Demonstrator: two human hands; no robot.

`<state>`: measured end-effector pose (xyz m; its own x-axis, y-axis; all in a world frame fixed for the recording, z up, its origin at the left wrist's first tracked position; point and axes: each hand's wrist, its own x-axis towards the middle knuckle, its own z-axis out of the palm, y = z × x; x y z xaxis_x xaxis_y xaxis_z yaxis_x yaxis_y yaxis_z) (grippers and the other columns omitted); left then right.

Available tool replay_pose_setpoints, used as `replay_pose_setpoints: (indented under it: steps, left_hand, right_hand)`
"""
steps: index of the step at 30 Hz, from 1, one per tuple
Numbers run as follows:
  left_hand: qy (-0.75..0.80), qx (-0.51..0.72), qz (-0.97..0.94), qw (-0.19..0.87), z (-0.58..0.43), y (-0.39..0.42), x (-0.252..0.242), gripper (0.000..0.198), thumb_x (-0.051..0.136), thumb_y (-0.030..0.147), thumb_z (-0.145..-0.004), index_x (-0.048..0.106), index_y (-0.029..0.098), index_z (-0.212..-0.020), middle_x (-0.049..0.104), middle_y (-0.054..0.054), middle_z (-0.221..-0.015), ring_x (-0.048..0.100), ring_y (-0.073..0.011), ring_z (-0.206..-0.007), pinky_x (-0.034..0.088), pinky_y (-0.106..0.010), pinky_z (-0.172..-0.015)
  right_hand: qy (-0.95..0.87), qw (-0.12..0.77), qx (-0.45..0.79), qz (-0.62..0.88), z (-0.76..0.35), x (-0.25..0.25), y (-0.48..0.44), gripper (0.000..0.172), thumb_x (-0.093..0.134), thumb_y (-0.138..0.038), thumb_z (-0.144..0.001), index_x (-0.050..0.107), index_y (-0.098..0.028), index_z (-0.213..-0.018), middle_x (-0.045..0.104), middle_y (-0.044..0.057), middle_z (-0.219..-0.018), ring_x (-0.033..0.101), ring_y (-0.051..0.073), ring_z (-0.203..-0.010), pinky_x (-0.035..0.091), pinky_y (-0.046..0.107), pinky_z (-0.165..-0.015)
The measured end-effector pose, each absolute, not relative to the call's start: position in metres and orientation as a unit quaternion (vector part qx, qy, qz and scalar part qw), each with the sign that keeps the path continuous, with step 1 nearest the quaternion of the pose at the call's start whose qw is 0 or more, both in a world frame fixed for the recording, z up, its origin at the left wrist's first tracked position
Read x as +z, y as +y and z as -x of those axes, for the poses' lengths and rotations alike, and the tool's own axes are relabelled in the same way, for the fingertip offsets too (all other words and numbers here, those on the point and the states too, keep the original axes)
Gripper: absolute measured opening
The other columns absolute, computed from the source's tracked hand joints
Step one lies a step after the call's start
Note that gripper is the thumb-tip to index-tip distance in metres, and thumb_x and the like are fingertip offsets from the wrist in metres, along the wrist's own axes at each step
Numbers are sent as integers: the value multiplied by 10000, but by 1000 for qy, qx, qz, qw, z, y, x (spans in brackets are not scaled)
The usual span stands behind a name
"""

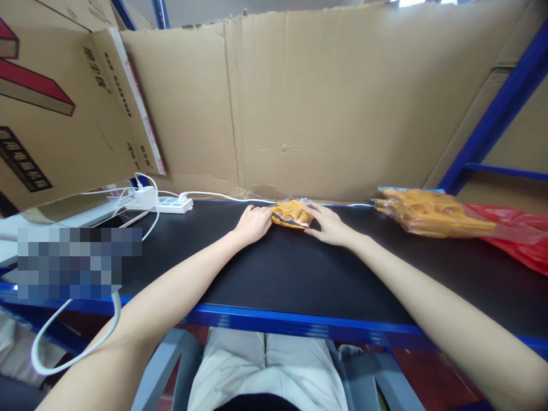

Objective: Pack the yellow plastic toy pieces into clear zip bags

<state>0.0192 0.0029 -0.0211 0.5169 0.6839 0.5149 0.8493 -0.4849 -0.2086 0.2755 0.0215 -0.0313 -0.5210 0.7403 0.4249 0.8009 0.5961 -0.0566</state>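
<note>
An orange moulded piece with round hollows, in a clear plastic bag (293, 212), lies on the black tabletop in front of me. My left hand (253, 224) is closed at the bag's left end, its fingers curled and their tips partly hidden. On the opposite side, my right hand (329, 224) grips the right end, with the fingers over the far edge and the thumb at the near edge. Farther right sits a stack of similar orange pieces in clear bags (422, 212), apart from both hands.
A red plastic bag (514, 234) lies beside the stack. At the left are a white power strip (171, 204), a plugged-in adapter (148, 197) and loose white cables. A cardboard wall (321, 103) backs the table (274, 279); a blue metal post (496, 108) slants up at the right.
</note>
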Motion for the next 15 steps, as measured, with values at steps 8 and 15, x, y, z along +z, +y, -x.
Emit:
replay_pose_setpoints:
  steps: [8,15]
  left_hand:
    - [-398,-248,852,232,-16,3,-20,247,317,216,-919,554,162,-873,629,-64,-867,575,-178,-817,362,-299,-745]
    - [-394,-248,862,200,-13,4,-19,391,473,467,-850,519,169,-1100,575,-98,-1140,529,-230,-1031,353,-334,-843]
  right_hand:
    - [-896,292,-164,293,-256,-14,5,292,447,-242,-874,629,-266,-1102,564,70,-1197,504,219,-1051,390,393,-865]
    - [-869,268,-246,333,-262,-15,9,323,477,-107,-783,680,-232,-1001,582,98,-906,472,210,-812,356,322,-671]
